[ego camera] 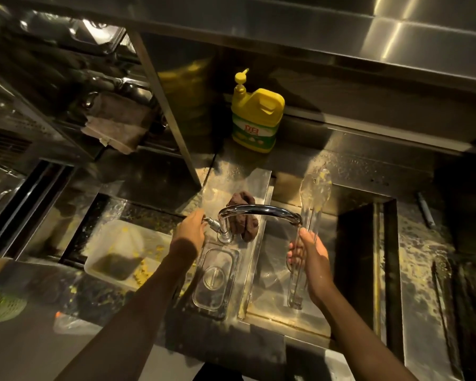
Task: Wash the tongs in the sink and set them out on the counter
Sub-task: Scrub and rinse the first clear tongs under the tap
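My right hand (pixel 311 257) grips clear plastic tongs (pixel 312 199) around their middle, holding them over the right sink basin (pixel 270 270) just under the spout of the chrome faucet (pixel 261 211). The tong tips point away from me and carry yellow food bits. My left hand (pixel 190 229) holds the faucet's handle at the left of its base. I cannot tell whether water is running.
A yellow dish soap jug (pixel 254 119) stands on the back ledge. A brown rag (pixel 245 215) lies behind the faucet. A clear lid (pixel 215 279) sits on the divider. The left basin holds a dirty white container (pixel 118 251). Dark tongs (pixel 445 298) lie on the right counter.
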A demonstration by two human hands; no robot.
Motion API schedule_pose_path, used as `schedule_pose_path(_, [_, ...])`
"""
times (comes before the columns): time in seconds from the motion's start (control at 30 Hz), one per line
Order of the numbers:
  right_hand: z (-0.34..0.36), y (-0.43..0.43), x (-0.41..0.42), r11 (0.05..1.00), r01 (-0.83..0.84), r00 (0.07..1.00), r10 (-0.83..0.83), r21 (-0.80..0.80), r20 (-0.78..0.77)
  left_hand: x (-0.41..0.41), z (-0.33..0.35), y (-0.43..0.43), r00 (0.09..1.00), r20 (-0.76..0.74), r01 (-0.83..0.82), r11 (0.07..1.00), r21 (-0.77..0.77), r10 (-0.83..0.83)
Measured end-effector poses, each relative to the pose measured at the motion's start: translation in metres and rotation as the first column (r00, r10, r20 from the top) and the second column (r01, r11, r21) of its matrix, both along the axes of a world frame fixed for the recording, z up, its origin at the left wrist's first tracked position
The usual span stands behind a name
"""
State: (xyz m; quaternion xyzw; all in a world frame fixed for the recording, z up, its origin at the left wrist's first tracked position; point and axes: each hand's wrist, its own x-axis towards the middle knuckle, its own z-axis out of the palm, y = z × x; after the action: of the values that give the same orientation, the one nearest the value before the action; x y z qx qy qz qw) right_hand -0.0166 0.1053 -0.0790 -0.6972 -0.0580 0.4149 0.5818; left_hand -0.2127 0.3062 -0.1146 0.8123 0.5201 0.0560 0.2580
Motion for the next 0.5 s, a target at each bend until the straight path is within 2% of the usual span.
schedule_pose_path(0.13, [0.001,0.004,-0.002,1.000,0.007,1.000,-0.007,-0.029,0.006,0.009,0.002,0.008,1.000,0.010,-0.009,1.000,-0.009,0.009])
schedule_pose_path(0.27, [0.000,-0.001,-0.001,0.999,0.025,1.000,-0.025,-0.040,0.007,0.012,0.001,0.010,0.994,0.082,-0.073,0.996,-0.047,0.077])
schedule_pose_path(0.33, [-0.001,-0.008,0.001,0.998,0.030,1.000,-0.030,-0.046,0.011,0.009,0.000,0.003,0.980,0.121,-0.149,0.987,-0.060,0.155])
schedule_pose_path(0.4, [-0.002,-0.013,0.002,0.998,0.035,0.999,-0.035,-0.052,0.012,0.004,-0.004,-0.010,0.968,0.094,-0.225,0.972,-0.076,0.231])
schedule_pose_path(0.43, [-0.002,-0.016,0.004,0.998,0.034,0.999,-0.033,-0.052,0.016,0.001,-0.009,-0.021,0.974,0.046,-0.221,0.974,-0.058,0.224])
schedule_pose_path(0.5, [0.000,-0.021,0.006,0.999,0.018,1.000,-0.016,-0.043,0.026,0.001,-0.018,-0.051,0.987,0.131,-0.098,0.995,0.005,0.097])
